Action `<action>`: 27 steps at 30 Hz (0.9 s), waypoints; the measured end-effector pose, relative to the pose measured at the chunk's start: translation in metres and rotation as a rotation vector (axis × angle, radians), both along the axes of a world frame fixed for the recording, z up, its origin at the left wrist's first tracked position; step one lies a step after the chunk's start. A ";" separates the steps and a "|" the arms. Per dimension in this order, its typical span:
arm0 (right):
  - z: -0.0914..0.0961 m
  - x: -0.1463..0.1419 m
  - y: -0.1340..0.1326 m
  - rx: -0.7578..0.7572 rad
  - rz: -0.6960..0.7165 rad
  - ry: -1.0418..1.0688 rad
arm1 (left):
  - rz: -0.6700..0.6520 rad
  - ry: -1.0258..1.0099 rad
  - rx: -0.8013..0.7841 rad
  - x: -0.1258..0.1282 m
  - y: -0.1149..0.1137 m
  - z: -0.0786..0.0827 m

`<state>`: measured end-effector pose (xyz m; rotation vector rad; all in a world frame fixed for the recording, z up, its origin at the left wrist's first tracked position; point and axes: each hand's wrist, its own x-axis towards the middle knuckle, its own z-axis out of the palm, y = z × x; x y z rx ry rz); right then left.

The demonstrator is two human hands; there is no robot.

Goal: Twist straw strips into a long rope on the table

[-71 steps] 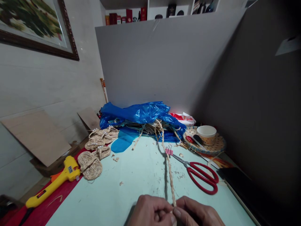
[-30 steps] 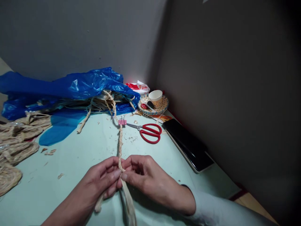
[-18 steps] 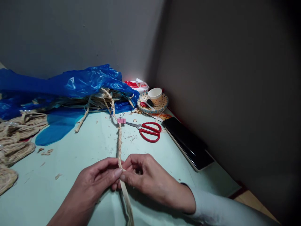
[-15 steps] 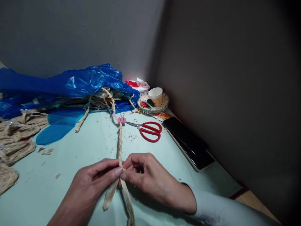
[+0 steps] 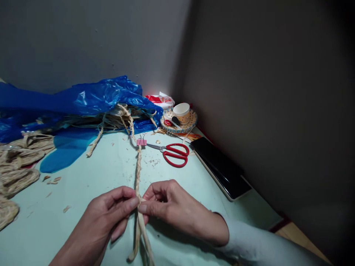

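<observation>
left hand pinches braid low down | right hand pinches strand alongside | pink clip on braid, near red-handled scissors

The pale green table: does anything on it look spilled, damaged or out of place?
Yes, a little litter. Dry scraps lie loose on the table, left of the left hand, and fine specks are scattered beside the scissors. They look untidy on such a plain surface.
</observation>
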<state>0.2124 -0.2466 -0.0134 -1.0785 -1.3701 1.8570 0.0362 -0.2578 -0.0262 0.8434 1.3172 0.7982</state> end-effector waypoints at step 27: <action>0.001 0.011 0.005 0.107 0.058 -0.195 | -0.003 -0.081 -0.052 0.000 0.001 0.008</action>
